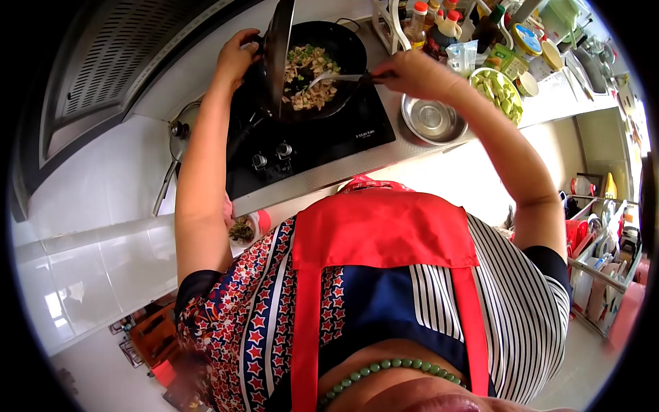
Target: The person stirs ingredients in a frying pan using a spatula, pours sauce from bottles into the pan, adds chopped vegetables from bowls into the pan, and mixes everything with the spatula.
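Note:
My left hand is closed at the outer side of a dark pan lid, which stands on edge over the left part of the wok. What its fingers grip, likely the knob, is partly hidden. My right hand is wrapped around the dark handle of a spatula, whose metal end reaches into the food. Inside the black wok lie browned meat pieces and chopped green vegetables. The wok sits on a black gas stove with two knobs.
A steel bowl stands right of the stove, beside a basket of cut green vegetables. Sauce bottles crowd the back right counter. A lidded pot is at the left. The range hood juts in at upper left.

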Motion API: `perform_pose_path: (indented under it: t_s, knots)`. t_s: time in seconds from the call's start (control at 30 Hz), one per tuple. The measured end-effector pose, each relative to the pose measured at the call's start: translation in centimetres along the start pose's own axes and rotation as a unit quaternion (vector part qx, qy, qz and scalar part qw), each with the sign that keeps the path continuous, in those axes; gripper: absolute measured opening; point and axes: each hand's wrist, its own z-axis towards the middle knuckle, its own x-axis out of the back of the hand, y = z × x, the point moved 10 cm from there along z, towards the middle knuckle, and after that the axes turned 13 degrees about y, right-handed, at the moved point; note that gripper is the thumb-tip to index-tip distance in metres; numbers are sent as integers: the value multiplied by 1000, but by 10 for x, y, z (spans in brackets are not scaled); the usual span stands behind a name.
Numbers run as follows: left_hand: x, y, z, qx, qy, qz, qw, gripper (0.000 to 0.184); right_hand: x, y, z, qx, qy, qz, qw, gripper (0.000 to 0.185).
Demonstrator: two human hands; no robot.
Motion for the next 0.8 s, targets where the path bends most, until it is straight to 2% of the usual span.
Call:
perform_pose_path:
  t_s: [0.1,0.2,0.3,0.4,0.5,0.6,0.7,0.8]
  knots:
    - [-3,-5,5,-8,15,-23,1000,31,40,-6,-14,-38,-45,26,998,24]
    - [-6,-9,7,0,24,-19,1000,31,29,-6,-25,3,-66,58,996,22]
    - [-3,-6,3,11,45,-11,999,30,-24,3,-20,-38,-37,52,997,22]
    - [1,1,-7,29,67,2,997,31,-63,31,3,-92,40,88,991,26]
    - [11,2,-12,31,82,-18,996,32,-69,42,14,-140,118,162,970,25]
    - [15,7,-13,16,76,-33,996,32,-65,43,17,-154,186,165,956,26]
    - [17,9,-12,17,61,-35,997,31,-82,39,33,-159,210,138,955,27]
    - [17,-2,-4,6,33,-52,998,31,-105,20,43,-163,178,94,966,27]
